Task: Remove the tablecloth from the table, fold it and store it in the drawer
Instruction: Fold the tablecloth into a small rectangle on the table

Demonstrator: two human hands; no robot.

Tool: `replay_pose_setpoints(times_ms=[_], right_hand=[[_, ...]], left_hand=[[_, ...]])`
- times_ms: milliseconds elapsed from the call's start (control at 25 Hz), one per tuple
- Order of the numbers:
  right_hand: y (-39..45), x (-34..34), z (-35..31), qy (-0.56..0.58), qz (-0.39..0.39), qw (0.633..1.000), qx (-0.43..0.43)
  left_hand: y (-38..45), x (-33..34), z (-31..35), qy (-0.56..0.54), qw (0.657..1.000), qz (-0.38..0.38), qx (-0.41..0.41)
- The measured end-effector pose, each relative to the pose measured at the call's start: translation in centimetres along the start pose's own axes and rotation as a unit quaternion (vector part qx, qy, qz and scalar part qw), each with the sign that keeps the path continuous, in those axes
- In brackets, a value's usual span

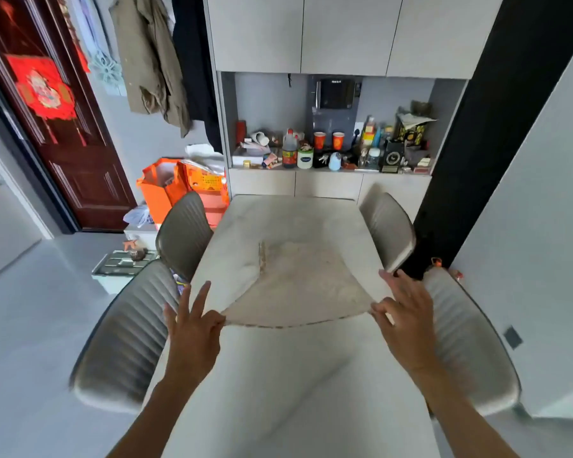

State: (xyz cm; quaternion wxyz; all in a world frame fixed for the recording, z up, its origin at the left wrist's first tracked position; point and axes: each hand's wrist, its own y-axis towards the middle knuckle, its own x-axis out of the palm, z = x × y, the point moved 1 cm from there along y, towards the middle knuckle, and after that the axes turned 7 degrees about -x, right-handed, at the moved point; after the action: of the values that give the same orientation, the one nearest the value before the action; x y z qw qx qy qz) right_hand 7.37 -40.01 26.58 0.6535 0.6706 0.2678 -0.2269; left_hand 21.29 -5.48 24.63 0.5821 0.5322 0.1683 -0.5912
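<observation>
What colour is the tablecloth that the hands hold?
The tablecloth is pale beige-grey with faint mottling, seen in the head view.

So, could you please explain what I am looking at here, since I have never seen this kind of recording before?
There is no machine here. A person wears a wide-angle camera on the head, so this one picture looks forward and down along both bare arms. The left hand and the right hand each pinch a near corner of a pale tablecloth and hold its near edge stretched just above the table. The cloth's far part rests on the tabletop, one side folded over. Grey chairs stand on both sides. Behind the table, a cabinet shelf holds bottles, cups and boxes. I cannot pick out the drawer for certain.
</observation>
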Motion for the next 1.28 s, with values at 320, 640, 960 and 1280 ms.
replay_pose_setpoints(times_ms=[320,640,960,1280], right_hand=[[-21.9,-1.1,-3.4,0.116,-0.374,0.91,0.136],[-24.3,1.0,-4.8,0.122,-0.501,0.834,0.194],[-16.5,9.3,-4.7,0.037,-0.371,0.858,0.353],[-12.1,10.7,-4.1,0.115,-0.377,0.846,0.359]], left_hand=[[-16.4,6.8,-1.6,0.099,0.962,-0.247,-0.067],[-19.0,8.9,-3.8,0.143,0.915,-0.367,-0.086],[-9.7,14.5,-6.0,0.098,0.918,-0.35,-0.16],[-8.3,17.2,-2.0,-0.015,0.928,-0.329,-0.175]])
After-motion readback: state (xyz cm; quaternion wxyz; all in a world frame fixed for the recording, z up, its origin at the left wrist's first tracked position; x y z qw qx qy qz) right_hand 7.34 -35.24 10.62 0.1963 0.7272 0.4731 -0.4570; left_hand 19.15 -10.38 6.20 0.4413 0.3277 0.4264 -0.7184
